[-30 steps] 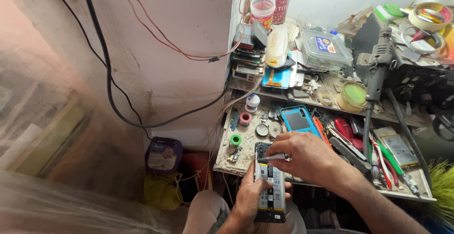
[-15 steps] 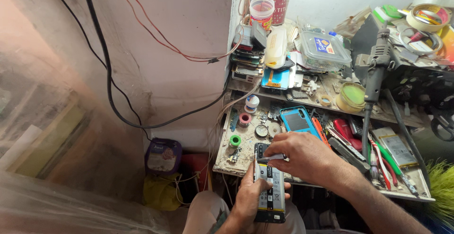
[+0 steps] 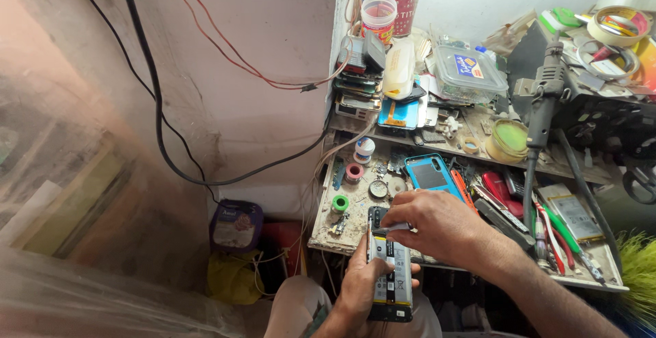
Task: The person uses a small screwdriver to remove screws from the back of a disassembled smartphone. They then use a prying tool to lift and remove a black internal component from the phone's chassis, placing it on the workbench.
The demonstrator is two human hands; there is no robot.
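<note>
From the head view, the left hand [image 3: 361,285] grips the long black opened phone with its back off [image 3: 389,270], at the near edge of the messy wooden workbench [image 3: 328,237]. The right hand [image 3: 430,225] bends over its top, fingers pinched on a thin silver tool [image 3: 391,228]. A slip could scratch the small parts.

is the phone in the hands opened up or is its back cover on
Opened up: the phone, held by the left hand, shows its battery and internal parts, with no back cover over them. The right hand works at its top.
</note>
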